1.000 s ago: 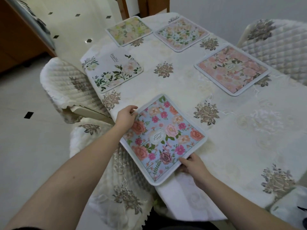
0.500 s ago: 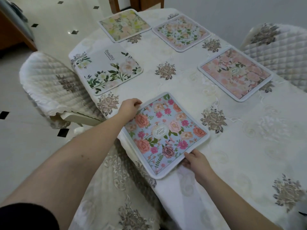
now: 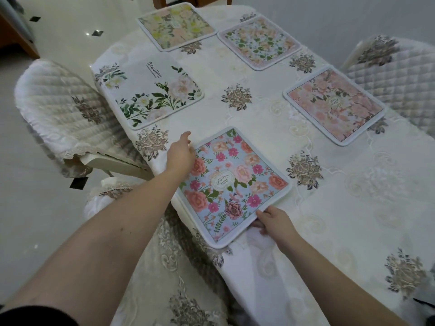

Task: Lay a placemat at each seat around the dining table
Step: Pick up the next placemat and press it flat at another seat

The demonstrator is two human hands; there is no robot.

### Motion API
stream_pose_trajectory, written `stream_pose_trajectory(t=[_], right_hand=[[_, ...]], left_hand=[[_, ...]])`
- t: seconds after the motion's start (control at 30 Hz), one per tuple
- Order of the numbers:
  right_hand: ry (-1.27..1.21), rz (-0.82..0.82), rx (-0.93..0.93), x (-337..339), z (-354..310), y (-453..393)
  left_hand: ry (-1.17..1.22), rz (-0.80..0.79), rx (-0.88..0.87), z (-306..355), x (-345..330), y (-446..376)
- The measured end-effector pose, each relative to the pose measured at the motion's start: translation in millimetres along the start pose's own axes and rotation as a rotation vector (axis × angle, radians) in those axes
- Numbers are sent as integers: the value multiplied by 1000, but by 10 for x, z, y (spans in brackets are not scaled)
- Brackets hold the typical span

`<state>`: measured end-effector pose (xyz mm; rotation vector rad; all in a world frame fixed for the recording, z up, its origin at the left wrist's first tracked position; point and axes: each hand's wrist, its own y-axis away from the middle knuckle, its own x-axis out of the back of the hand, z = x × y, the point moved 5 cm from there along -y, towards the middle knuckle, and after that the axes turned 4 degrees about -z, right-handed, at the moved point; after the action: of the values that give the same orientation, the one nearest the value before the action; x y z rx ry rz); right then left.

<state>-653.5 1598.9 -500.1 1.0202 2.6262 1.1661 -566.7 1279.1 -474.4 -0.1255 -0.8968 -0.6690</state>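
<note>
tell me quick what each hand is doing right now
Left hand: open, fingers resting at the blue placemat edge.
Right hand: pinching its near corner.

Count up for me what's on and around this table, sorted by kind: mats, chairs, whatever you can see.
Placemats: 5 (blue mat, white mat, yellow mat, pale floral mat, pink mat)
Chairs with quilted covers: 3 (one at the left, one at the right, one nearest the camera)
Tablecloths: 1
Total: 9
</note>
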Motion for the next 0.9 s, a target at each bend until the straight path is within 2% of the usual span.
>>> stream_pose_trajectory(t=[0.1,0.17,0.27,0.33,0.43,0.53,0.7,0.9], right_hand=[[82,1,-19,-28,51,4],[150,58,5,15,52,54],[326,260,154,194,-43,175],[424,309,288,234,-166,196],[526,228,538,107,-380,32],[820,113,775,-171,-422,-260],[1288,-32,934,-410,-197,-417],[1350,-138,932,-313,-205,-525]], left_hand=[[-78,68,-108,82,-136,246],[-75,78,-135,136,-300,478],[-120,27,-126,226,-627,852],[-145,-1,-159,330,-832,1115],[-220,-8,-177,463,-1119,1482],[-324,24,-88,390,-1336,1740],[-458,73,79,306,-1433,1875],[-499,66,117,319,-1425,1880]])
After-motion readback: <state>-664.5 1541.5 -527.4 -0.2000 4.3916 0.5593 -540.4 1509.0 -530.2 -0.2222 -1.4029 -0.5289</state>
